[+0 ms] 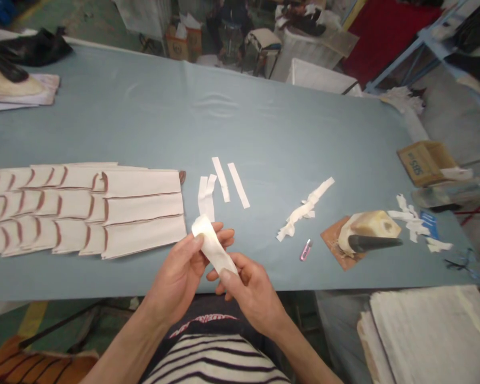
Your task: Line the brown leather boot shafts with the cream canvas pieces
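A white strip is stretched between my two hands just above the near edge of the table. My left hand pinches its upper part between thumb and fingers. Its lower end is gripped by my right hand, thumb on top. Just beyond my hands lie more white strips: a folded one and two straight ones, a left strip and a right strip. To the left, overlapping rows of cream fabric pieces with brown edges lie flat.
On the right lie a crumpled pile of strips, a small pink tool, and a glue-smeared container with a black handle on a brown board. A cardboard box stands farther right. A person is beyond the table.
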`<action>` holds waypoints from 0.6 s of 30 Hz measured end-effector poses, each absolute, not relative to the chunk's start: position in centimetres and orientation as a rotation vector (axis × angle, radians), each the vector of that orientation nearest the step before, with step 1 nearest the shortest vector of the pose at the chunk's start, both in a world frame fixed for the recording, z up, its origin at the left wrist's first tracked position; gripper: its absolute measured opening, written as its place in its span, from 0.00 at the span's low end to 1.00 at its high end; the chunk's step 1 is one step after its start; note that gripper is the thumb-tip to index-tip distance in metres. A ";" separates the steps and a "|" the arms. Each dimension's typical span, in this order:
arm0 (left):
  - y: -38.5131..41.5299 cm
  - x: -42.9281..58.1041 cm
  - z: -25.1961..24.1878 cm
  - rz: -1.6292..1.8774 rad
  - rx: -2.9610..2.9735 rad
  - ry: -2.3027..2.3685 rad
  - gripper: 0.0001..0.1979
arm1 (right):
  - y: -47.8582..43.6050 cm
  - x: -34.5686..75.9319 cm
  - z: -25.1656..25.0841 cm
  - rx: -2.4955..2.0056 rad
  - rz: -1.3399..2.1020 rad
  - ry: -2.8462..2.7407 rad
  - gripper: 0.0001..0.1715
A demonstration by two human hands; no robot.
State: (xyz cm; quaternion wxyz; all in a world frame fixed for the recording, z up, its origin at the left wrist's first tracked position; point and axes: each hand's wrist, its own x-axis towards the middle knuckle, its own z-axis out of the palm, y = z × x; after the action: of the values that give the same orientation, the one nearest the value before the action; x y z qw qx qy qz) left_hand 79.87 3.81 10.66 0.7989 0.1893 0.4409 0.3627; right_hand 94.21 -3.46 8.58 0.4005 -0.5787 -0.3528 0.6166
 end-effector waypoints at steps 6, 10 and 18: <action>4.2 78.4 9.6 0.782 0.273 0.885 0.16 | -2.2 91.7 7.4 -1.757 0.829 -1.252 0.13; 3.5 79.0 6.7 0.565 -0.039 1.007 0.18 | -0.8 93.4 7.5 -1.898 0.411 -1.801 0.12; -0.2 82.7 3.7 0.505 -0.149 1.071 0.22 | -1.7 98.7 8.3 -1.812 0.221 -2.534 0.13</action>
State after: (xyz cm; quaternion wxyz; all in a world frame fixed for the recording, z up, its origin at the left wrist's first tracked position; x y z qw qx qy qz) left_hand 82.67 -0.18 3.73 0.8271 -0.0699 0.5043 0.2379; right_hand 98.70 -1.68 8.29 0.0094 -0.5801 -0.8114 0.0707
